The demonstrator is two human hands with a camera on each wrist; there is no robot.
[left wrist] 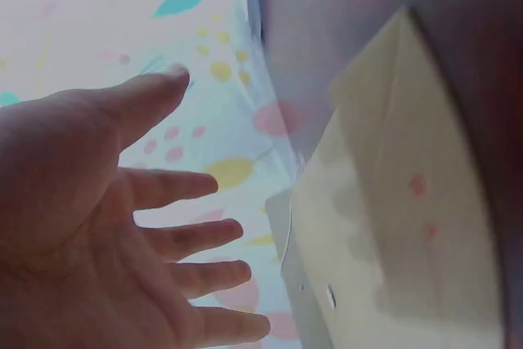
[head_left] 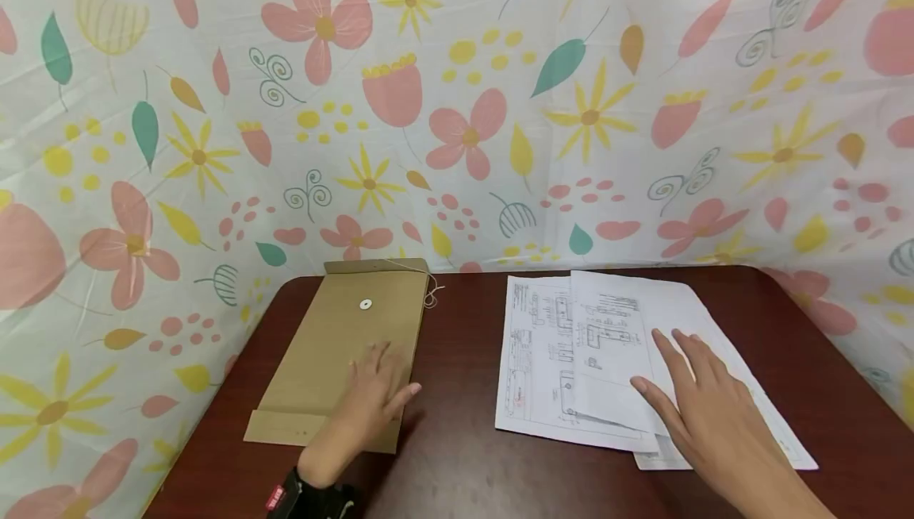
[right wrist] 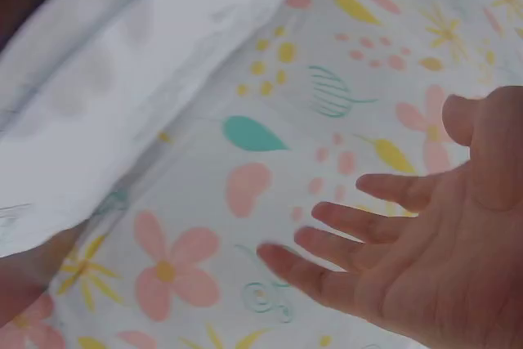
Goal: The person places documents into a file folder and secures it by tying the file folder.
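A brown paper envelope point(head_left: 343, 344) with a white button-and-string clasp point(head_left: 366, 304) lies flat on the left of the dark wooden table point(head_left: 457, 455). My left hand point(head_left: 374, 396) is spread over its lower half, fingers straight; I cannot tell whether it touches. In the left wrist view the left hand point(left wrist: 163, 226) shows an open palm, with the envelope point(left wrist: 400, 226) beside it. A loose stack of printed sheets point(head_left: 550, 360) lies on the right. My right hand point(head_left: 685, 392) is over them, fingers straight and spread. The right wrist view shows the right hand point(right wrist: 392, 243) holding nothing, near the sheets point(right wrist: 122, 63).
A flower-patterned cloth point(head_left: 457, 106) hangs as a backdrop behind the table and wraps both sides. The envelope's string point(head_left: 431, 294) trails loose at its top right corner. A strip of bare tabletop separates envelope and sheets.
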